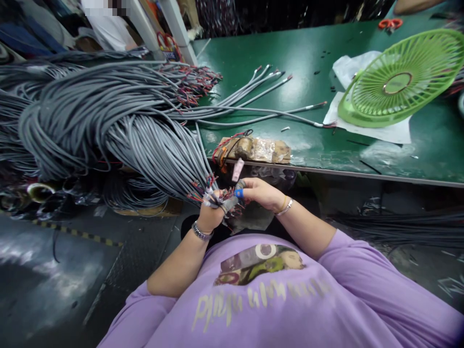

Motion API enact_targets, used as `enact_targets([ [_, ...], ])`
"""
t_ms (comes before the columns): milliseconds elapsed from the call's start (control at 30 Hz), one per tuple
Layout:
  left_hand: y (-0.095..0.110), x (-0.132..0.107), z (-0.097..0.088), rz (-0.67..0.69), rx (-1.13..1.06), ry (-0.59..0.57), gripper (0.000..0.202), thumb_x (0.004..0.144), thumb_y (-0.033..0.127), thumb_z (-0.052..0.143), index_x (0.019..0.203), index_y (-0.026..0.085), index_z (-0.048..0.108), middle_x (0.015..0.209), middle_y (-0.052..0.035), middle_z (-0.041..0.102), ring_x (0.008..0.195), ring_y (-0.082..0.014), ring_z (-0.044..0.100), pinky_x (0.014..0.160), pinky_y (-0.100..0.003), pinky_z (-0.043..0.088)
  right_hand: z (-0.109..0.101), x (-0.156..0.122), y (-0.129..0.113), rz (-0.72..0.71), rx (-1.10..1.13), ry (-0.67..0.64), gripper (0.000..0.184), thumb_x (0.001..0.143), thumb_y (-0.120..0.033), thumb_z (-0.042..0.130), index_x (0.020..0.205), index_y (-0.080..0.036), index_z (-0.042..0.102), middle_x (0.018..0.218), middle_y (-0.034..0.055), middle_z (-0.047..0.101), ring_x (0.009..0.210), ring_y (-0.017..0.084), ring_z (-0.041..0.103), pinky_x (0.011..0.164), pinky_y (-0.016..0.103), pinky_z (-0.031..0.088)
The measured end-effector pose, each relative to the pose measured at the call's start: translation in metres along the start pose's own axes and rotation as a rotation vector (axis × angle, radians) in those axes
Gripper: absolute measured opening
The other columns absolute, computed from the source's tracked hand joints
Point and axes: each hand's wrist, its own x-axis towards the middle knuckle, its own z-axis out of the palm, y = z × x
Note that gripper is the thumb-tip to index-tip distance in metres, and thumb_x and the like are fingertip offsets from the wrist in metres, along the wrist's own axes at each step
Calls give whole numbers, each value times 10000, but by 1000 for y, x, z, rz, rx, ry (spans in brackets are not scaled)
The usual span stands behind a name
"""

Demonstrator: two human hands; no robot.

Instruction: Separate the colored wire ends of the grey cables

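Note:
Just past the table's front edge, my left hand (211, 216) is closed around the stripped ends of grey cables (163, 150), with coloured wires fanning out above the fingers. My right hand (263, 192) meets it from the right, thumb and forefinger pinched close to the wire ends (226, 194). Grey wrapping covers some fingertips, and a small blue piece (238, 193) shows at the right fingers. What the right pinch holds is too small to make out. Close above the hands is a pale pink piece (238, 170) by the table edge.
A wooden block with clear tape (268, 150) sits along the green table's (308, 63) front edge. Several loose cables (250, 96) stretch across the tabletop. At right are a green fan-like grille (398, 82) and red-handled scissors (390, 24). Another person (108, 24) is at upper left.

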Motion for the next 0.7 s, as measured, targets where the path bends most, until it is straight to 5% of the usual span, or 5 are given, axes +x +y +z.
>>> enact_targets([
  [167, -2, 1, 1, -5, -9, 14, 309, 748, 379, 730, 551, 174, 609, 508, -1, 591, 469, -112, 519, 461, -248, 431, -2, 0, 6, -2, 62, 56, 213, 614, -291, 749, 687, -146, 611, 563, -43, 542, 512, 59, 465, 494, 187, 399],
  [367, -17, -4, -4, -26, -57, 60, 315, 792, 374, 707, 562, 177, 621, 540, -10, 618, 522, -127, 570, 539, -268, 470, -28, 5, 5, 8, 271, 406, 226, 617, -260, 772, 692, -158, 584, 580, -49, 526, 505, 54, 457, 456, 171, 431],
  [533, -18, -4, -2, -30, -27, 83, 293, 793, 368, 707, 585, 176, 635, 547, -9, 627, 522, -129, 571, 545, -274, 471, -23, -7, 1, 162, 287, 111, 261, 700, -354, 757, 813, -147, 644, 749, 11, 617, 598, 86, 551, 498, 210, 506],
  [700, -9, -3, 1, -2, 26, 63, 285, 792, 356, 700, 581, 174, 637, 548, -6, 621, 523, -122, 552, 543, -268, 457, -5, -9, -1, 89, 86, 55, 344, 615, -382, 828, 761, -149, 622, 665, -23, 565, 579, 75, 504, 484, 187, 449],
])
